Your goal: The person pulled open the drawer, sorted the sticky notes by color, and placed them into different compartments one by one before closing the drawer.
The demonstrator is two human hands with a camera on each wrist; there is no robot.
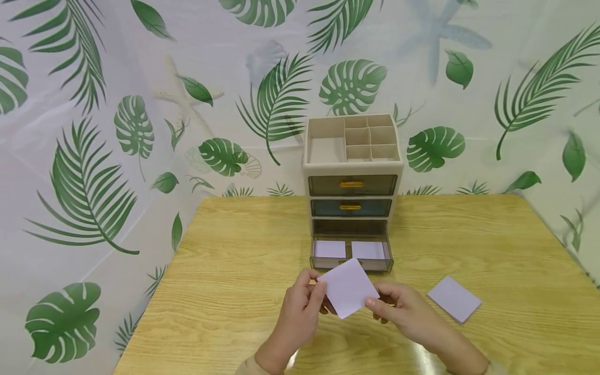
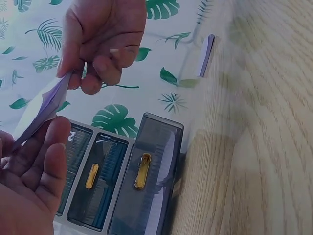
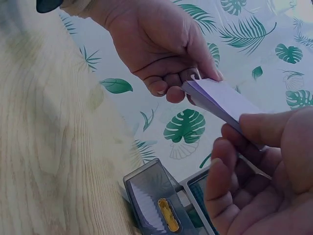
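Observation:
Both hands hold a pad of pale lilac notepaper above the table, in front of an open drawer. My left hand grips its left corner, thumb on top and fingers beneath. At the right corner, my right hand pinches it between thumb and fingers. Seen edge-on in the right wrist view, the pad is a thin stack, its sheets slightly parted at one end. The see-through drawer is pulled out, with two lilac pads lying side by side in it. Another lilac pad lies on the table to the right.
The drawer belongs to a cream desktop organizer at the table's back. Above it are two closed drawers with gold handles, and open compartments on top. A leaf-patterned sheet hangs behind the wooden table.

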